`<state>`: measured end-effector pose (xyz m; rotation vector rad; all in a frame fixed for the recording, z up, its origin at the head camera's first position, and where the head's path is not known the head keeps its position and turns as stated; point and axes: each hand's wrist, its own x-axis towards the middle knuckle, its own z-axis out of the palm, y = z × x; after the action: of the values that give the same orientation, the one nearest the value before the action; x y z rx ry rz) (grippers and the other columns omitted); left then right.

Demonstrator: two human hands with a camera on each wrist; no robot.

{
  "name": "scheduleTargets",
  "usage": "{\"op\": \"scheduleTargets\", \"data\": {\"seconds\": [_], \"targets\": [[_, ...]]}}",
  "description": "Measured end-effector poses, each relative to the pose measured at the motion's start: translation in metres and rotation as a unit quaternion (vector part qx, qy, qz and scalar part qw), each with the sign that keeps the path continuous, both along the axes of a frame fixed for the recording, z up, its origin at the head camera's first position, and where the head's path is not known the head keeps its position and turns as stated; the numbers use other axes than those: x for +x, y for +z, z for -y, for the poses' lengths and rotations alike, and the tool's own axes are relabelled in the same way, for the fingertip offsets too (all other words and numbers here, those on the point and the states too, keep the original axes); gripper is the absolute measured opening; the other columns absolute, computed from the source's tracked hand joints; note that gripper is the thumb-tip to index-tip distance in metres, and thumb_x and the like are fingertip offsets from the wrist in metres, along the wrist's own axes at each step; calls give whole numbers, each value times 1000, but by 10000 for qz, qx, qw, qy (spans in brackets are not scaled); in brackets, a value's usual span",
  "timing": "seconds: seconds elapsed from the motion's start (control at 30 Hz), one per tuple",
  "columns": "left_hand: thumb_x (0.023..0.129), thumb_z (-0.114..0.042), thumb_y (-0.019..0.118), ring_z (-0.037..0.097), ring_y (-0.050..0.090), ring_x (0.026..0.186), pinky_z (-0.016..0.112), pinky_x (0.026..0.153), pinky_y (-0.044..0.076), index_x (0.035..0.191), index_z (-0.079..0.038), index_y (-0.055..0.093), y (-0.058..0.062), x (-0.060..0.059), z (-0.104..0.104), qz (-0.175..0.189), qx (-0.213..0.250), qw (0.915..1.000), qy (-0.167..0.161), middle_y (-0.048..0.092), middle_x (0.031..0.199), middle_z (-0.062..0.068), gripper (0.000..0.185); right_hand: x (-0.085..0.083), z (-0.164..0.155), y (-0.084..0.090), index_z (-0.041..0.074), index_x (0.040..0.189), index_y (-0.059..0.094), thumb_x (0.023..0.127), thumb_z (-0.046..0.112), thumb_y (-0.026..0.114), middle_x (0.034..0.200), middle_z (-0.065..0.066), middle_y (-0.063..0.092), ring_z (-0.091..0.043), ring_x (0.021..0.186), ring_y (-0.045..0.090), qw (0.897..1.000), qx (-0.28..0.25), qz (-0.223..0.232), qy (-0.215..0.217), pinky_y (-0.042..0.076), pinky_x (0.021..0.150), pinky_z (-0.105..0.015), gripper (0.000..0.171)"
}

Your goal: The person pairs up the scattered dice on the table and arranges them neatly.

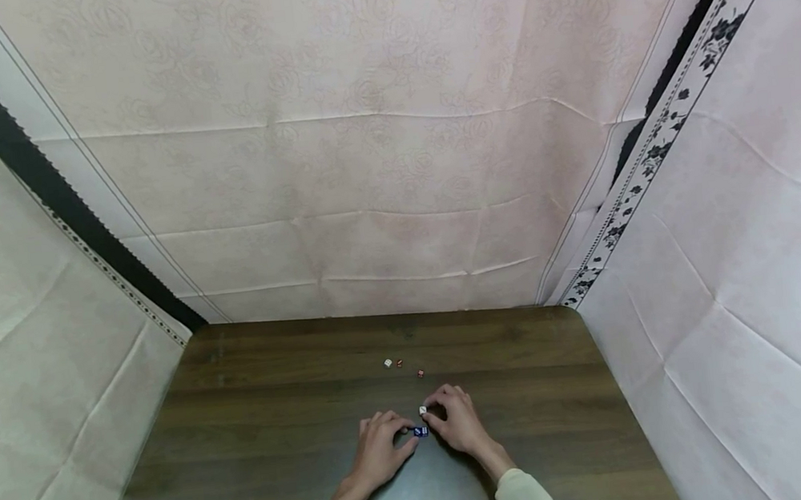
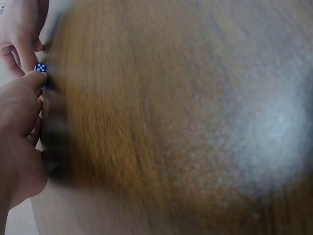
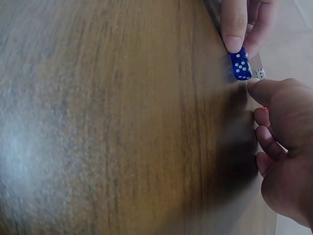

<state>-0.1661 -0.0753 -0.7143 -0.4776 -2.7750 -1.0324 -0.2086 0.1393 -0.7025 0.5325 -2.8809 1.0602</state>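
Blue dice (image 1: 421,431): in the head view we see the left hand (image 1: 383,449) pinching them over the table (image 1: 244,426); uneven pressure might split the pair.
White die (image 1: 422,410): just beyond, the right hand (image 1: 458,420) pinches it; a loose grip could drop it.
Left hand: in the left wrist view it partly covers the blue; we could misjudge alignment.
Right hand: in the right wrist view, so near the blue, a nudge could skew them.

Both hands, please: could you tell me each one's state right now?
Left hand: closed, holding a blue die.
Right hand: closed, pinching a white die.
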Motion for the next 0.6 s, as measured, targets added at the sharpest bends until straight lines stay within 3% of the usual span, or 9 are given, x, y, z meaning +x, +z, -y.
{"op": "scheduleTargets", "data": {"seconds": [0.27,0.6], "targets": [[92,-25,96,9,63,90,41,89,39,109,-23,87,-2,1,0,-87,10,10000,-24,76,99,-9,19,2,1,-3,18,109,85,99,17,89,111,1,72,-19,104,62,9993,76,-351,53,45,93,-43,11],[92,-25,96,9,63,90,40,88,38,108,-24,87,-4,0,0,-169,27,9999,-11,76,98,-9,19,2,2,0,17,110,85,100,19,89,112,2,72,-20,107,62,9999,-1,-149,-50,44,95,-42,11]]}}
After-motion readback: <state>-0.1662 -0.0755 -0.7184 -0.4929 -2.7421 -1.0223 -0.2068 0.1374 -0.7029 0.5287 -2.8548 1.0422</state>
